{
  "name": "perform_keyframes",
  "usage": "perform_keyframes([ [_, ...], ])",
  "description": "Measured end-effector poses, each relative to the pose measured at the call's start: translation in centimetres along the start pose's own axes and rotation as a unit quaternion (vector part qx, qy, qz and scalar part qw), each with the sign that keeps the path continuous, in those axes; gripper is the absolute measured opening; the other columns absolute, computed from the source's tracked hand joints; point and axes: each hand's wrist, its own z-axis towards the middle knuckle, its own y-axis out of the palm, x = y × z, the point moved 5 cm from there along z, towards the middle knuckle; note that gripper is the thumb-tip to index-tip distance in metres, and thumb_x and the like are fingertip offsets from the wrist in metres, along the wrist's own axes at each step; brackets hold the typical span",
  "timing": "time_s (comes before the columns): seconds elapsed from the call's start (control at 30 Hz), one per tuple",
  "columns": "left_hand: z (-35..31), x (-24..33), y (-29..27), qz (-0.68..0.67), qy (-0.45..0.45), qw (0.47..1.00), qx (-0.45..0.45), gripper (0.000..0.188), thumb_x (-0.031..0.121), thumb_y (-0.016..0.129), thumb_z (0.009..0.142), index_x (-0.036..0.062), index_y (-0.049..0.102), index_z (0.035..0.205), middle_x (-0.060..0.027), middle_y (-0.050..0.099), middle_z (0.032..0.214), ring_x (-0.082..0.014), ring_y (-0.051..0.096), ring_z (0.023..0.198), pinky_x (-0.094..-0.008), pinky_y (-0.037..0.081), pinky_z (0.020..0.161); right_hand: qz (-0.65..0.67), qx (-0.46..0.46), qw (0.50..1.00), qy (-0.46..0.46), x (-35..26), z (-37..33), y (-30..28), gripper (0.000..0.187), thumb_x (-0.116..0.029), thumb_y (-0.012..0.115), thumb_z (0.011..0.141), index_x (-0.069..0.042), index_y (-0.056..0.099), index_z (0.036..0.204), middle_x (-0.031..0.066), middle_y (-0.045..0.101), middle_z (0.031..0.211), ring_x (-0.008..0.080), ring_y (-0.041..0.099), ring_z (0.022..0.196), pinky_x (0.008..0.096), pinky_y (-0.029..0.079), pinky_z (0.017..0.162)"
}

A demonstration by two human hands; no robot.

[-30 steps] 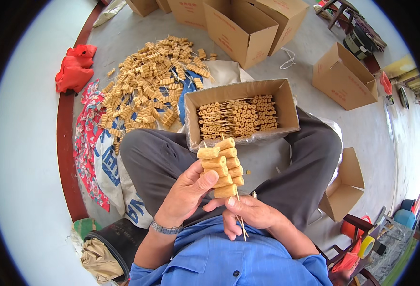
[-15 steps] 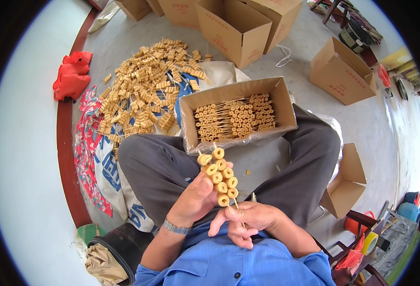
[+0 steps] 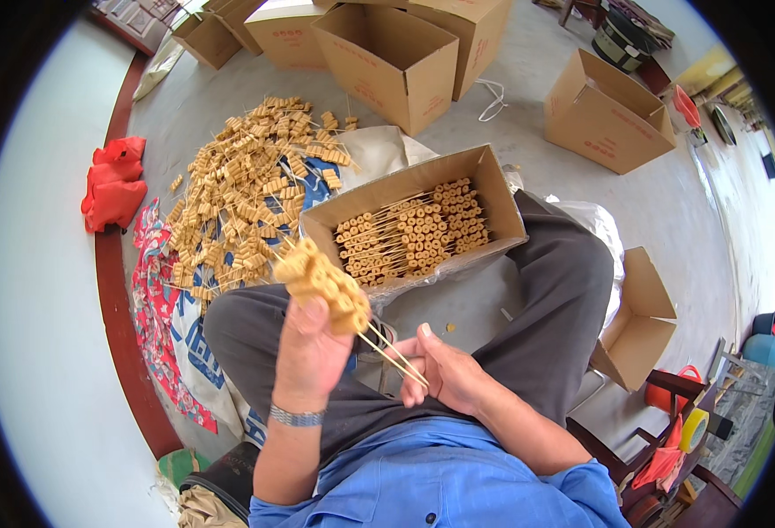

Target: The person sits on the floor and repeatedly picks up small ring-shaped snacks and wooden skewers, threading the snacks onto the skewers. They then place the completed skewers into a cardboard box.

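Across grey floor [image 3: 528, 145], toward the left edge by red skirting [image 3: 119, 308], heaped skewered rolls [image 3: 238, 185], with an open cardboard carton [image 3: 496, 194] of neatly packed skewers [image 3: 414, 233] just beyond the lap. Clasping hollow golden rolls on bamboo skewers [image 3: 326, 286] in left hand [image 3: 308, 348], raised in front of the carton's near-left corner, stick ends slanting down rightward. With right hand [image 3: 451, 374] loosely parted beside those ends, thumb lifted, cannot tell whether touching them.
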Motion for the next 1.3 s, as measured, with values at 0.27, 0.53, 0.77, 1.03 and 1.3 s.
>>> perform_keyframes([
  [0.27, 10.7, 2.3, 3.7, 0.672, 0.106, 0.732, -0.044, 0.042, 0.018, 0.074, 0.084, -0.0001, 0.054, 0.117, -0.0081, 0.059, 0.098, -0.0200, 0.061, 0.089, -0.0312, 0.051, 0.077, -0.340, 0.042, 0.938, 0.045, 1.3, 0.6, -1.5, 0.041, -0.042, 0.041, 0.104, -0.006, 0.059, 0.110, 0.0031, 0.062, 0.070, 0.0115, 0.058, 0.066, 0.0263, 0.048, 0.066],
  [0.53, 17.5, -8.5, 1.8, 0.866, 0.222, 0.424, -0.147, 0.037, 0.020, 0.080, 0.074, 0.0066, 0.053, 0.097, -0.0110, 0.050, 0.091, -0.0288, 0.054, 0.084, -0.0407, 0.046, 0.076, -0.536, 0.063, 0.842, -0.005, -0.1, -0.1, -0.4, 0.038, -0.040, 0.045, 0.101, -0.008, 0.056, 0.117, 0.0231, 0.068, 0.096, 0.0426, 0.065, 0.091, 0.0511, 0.050, 0.082],
  [0.77, 21.9, -13.6, 0.1, 0.885, 0.215, 0.386, -0.148, 0.030, 0.016, 0.073, 0.079, 0.0073, 0.052, 0.098, -0.0106, 0.051, 0.094, -0.0287, 0.055, 0.088, -0.0412, 0.046, 0.079, -0.572, 0.067, 0.816, -0.046, -0.4, -0.6, -0.5, 0.031, -0.032, 0.054, 0.098, -0.007, 0.055, 0.116, 0.0183, 0.068, 0.091, 0.0359, 0.066, 0.087, 0.0464, 0.054, 0.076],
  [1.03, 23.4, -15.0, -1.3, 0.893, 0.217, 0.376, -0.119, 0.022, 0.011, 0.062, 0.086, 0.0061, 0.054, 0.106, -0.0112, 0.053, 0.093, -0.0287, 0.056, 0.088, -0.0411, 0.047, 0.080, -0.551, 0.079, 0.826, -0.090, -0.8, -0.8, -0.9, 0.026, -0.027, 0.056, 0.096, -0.005, 0.057, 0.108, 0.0180, 0.066, 0.085, 0.0353, 0.066, 0.084, 0.0469, 0.053, 0.075],
  [1.3, 23.4, -15.8, -2.5, 0.884, 0.168, 0.426, -0.094, 0.033, 0.007, 0.058, 0.087, 0.0025, 0.053, 0.119, -0.0147, 0.056, 0.101, -0.0326, 0.058, 0.095, -0.0432, 0.048, 0.085, -0.549, 0.067, 0.829, -0.081, -0.5, -0.4, -0.5, 0.027, -0.028, 0.056, 0.097, -0.003, 0.057, 0.107, 0.0180, 0.066, 0.085, 0.0345, 0.066, 0.084, 0.0456, 0.053, 0.075],
])
